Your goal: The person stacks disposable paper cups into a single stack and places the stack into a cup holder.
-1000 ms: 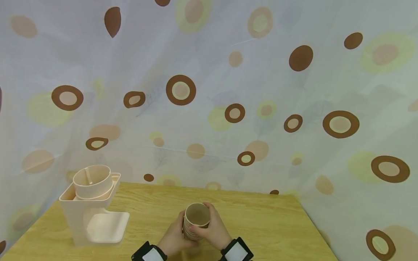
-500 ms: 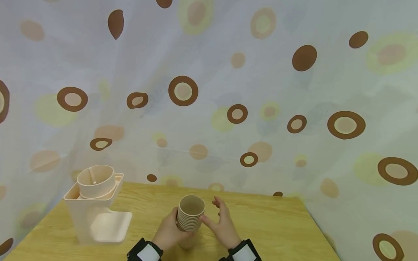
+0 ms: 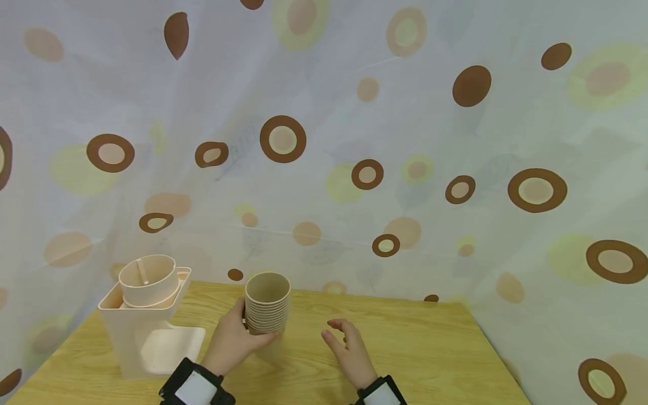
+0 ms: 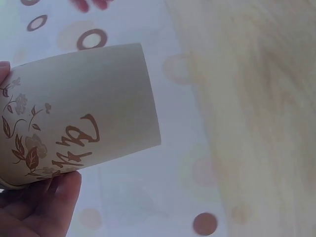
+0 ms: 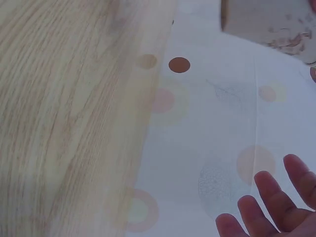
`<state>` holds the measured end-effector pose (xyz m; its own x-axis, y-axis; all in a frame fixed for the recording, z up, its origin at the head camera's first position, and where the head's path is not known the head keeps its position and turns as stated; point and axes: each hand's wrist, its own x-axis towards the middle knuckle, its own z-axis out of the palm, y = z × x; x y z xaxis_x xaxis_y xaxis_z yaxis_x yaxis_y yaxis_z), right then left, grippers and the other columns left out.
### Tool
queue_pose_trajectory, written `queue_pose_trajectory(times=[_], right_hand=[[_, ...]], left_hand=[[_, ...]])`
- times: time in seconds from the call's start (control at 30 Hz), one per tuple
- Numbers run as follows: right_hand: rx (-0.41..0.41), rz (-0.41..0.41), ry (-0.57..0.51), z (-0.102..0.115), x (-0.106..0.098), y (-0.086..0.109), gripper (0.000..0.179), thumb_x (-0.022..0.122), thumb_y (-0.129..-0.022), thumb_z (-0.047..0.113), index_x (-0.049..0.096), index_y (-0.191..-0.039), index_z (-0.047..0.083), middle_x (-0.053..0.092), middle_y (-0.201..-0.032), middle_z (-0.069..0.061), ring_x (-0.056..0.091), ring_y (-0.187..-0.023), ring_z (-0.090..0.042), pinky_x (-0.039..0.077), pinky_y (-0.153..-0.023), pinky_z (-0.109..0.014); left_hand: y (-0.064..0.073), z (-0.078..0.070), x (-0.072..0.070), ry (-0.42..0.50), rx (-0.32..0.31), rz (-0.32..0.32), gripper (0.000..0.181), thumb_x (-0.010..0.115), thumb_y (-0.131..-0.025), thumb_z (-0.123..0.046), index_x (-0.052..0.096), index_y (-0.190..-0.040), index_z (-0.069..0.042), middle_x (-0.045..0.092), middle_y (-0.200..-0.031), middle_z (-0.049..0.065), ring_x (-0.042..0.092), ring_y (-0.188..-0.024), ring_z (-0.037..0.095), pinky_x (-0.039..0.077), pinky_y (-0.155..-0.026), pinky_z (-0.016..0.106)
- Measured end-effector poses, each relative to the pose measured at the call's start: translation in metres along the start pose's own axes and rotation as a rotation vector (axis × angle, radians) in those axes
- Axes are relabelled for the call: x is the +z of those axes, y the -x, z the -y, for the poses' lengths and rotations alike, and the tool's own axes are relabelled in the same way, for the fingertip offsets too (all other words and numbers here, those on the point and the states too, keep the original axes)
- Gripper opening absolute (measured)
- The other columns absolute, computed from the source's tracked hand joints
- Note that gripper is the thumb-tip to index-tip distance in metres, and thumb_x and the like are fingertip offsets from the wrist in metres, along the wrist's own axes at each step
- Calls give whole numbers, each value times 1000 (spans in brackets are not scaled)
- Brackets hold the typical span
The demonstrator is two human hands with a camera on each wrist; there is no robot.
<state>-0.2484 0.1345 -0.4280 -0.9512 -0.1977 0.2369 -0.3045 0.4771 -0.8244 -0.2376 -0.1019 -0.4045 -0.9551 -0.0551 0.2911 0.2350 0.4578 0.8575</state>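
My left hand [image 3: 234, 336] grips a stack of nested paper cups [image 3: 267, 304] by its lower side, mouths upward and tilted a little. In the left wrist view the outermost paper cup [image 4: 84, 113] shows brown leaves, flowers and written characters. Fingers curl round the stack near its rims there. To the right, apart from the cups, my right hand [image 3: 348, 349] is held above the table with loosely bent fingers and nothing in them. The right wrist view shows its spread fingers [image 5: 279, 197], with part of the cup stack [image 5: 271, 24] at the top.
On the left of the wooden table [image 3: 415, 349] stands a cream plastic holder [image 3: 136, 337] with a round cylinder [image 3: 149, 284] in its top and a flat tray [image 3: 172, 349] at its front. Behind the table hangs a patterned cloth [image 3: 324, 112].
The right hand has let go of the cup stack and drawn off to the right. My left hand has carried the stack up and leftward, toward the holder.
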Motion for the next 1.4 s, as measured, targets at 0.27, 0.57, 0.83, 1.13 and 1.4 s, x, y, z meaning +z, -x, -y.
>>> queue_pose_trajectory(times=[0.27,0.57,0.83,1.13,1.4], right_hand=[[6,18,8,0,0,2,44,53,-94,35,56,-117,-2,55,-121,-21,45,-118,-41,37,-91,-58],[-30,43,59,-6,-1,3,25,60,-91,25,64,-103,3,62,-111,-13,54,-108,-36,41,-90,-56],[-30,64,75,-6,0,3,18,61,-90,22,66,-94,5,66,-98,-8,59,-101,-32,42,-88,-57],[11,82,46,-6,0,3,19,62,-89,22,66,-94,5,66,-97,-7,58,-98,-28,44,-82,-46],[-5,73,56,-5,-3,4,19,63,-89,24,66,-94,6,66,-96,-7,58,-97,-31,45,-77,-39]], left_hand=[[0,-17,-28,-136,20,-59,79,84,-64,-37,48,-126,-4,63,-116,18,63,-101,28,54,-76,39],[3,-32,-54,-188,17,-88,77,82,-67,-39,46,-126,-5,63,-112,17,62,-97,26,52,-72,36],[3,-42,-89,-190,81,-167,76,80,-71,-36,44,-126,1,60,-113,21,61,-96,32,51,-71,36],[4,-44,-132,-240,60,-284,78,76,-75,-40,38,-128,4,54,-117,26,59,-98,41,53,-72,49],[3,-43,-155,-212,36,-389,83,78,-74,-34,34,-134,4,52,-122,31,56,-105,45,52,-75,48]])
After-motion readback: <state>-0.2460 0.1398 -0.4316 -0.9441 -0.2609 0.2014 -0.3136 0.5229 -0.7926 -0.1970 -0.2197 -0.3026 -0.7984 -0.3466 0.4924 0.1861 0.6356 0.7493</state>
